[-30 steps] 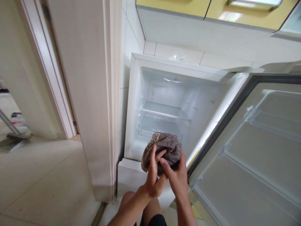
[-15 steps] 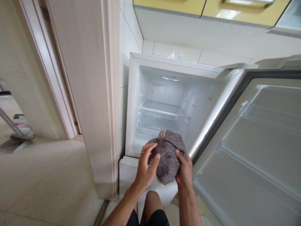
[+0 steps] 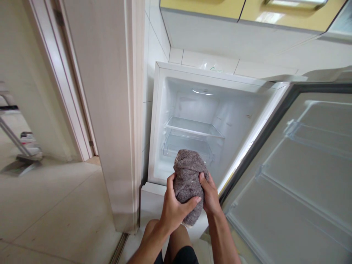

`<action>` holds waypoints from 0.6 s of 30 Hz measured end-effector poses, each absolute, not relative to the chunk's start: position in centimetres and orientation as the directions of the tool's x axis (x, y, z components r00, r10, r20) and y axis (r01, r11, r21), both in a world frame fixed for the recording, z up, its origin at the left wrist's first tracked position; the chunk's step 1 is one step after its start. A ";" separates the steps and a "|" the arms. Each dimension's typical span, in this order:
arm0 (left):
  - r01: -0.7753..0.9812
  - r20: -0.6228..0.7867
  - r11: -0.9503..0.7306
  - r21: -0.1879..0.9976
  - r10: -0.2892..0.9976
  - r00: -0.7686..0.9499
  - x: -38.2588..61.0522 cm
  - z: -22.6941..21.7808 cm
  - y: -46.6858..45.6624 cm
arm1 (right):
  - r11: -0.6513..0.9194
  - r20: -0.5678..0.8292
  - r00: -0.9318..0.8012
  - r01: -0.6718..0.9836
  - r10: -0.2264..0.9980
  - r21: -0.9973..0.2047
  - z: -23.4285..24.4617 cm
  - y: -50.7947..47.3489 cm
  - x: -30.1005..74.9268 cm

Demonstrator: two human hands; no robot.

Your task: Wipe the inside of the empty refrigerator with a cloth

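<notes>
A folded grey-brown cloth [image 3: 189,176], fuzzy like a towel, is bunched between my two hands in front of the open fridge [image 3: 159,121]. My left hand [image 3: 176,205] grips its left and lower side, thumb lying across the front. On the right edge, my right hand [image 3: 210,192] clasps it with the thumb pressed on top; the other fingers are mostly behind the cloth. Past the cloth, the fridge interior shows a glass shelf [image 3: 195,127] and a clear drawer or lower shelf [image 3: 187,145], partly covered by the cloth.
The fridge door [image 3: 308,176] stands swung out to the right, with clear door racks [image 3: 316,143]. A door frame [image 3: 118,110] rises close on the left. Yellow cabinets [image 3: 203,8] hang above. A dustpan [image 3: 22,165] lies on the floor at far left.
The cloth has been turned and gathered into a narrower, longer bundle. My left hand has closed further round it, its thumb now lower. The view has shifted slightly.
</notes>
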State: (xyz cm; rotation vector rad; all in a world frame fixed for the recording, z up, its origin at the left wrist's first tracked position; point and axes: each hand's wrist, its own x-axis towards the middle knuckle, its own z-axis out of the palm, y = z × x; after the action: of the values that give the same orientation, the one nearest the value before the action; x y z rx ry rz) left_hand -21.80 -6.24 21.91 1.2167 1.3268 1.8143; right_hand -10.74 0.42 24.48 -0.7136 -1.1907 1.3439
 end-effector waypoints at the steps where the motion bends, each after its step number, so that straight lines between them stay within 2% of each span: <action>1: 0.065 0.338 -0.345 0.936 0.833 -0.437 -21.9 21.9 -6.1 | 0.209 0.271 -0.185 -0.295 0.945 -0.932 24.5 0.5 -10.9; 5: 0.064 0.301 -0.315 0.947 0.800 -0.518 -22.8 22.1 -5.5 | 0.435 0.431 -0.188 -0.023 0.883 -0.900 24.3 0.9 -11.3; 7: 0.066 0.266 -0.276 0.959 0.790 -0.552 -23.5 22.2 -5.2 | 0.542 0.529 -0.125 0.130 0.840 -0.830 24.4 0.9 -11.2; 9: 0.082 0.251 -0.248 0.965 0.788 -0.563 -24.2 22.4 -5.1 | 0.658 0.648 -0.137 0.264 0.749 -0.705 24.9 0.8 -10.6; 11: 0.101 0.252 -0.236 0.967 0.801 -0.543 -24.8 22.6 -5.0 | 0.767 0.706 -0.307 0.334 0.638 -0.548 25.8 0.9 -9.9; 13: 0.088 0.251 -0.240 0.967 0.830 -0.497 -25.2 22.9 -5.1 | 0.832 0.639 -0.534 0.315 0.554 -0.457 26.7 1.2 -9.3; 15: 0.038 0.241 -0.251 0.967 0.860 -0.450 -25.4 23.3 -5.3 | 0.826 0.532 -0.661 0.258 0.529 -0.501 27.1 1.6 -9.0; 18: -0.071 0.221 -0.274 0.959 0.882 -0.416 -25.3 23.8 -5.5 | 0.706 0.457 -0.653 0.172 0.603 -0.687 26.8 2.0 -9.1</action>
State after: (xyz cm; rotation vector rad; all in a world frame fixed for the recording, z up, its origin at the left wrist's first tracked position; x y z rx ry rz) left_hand -25.32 -5.51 23.79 1.0697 1.2731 1.7707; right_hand -9.10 1.95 26.84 -0.5873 -2.2157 0.8007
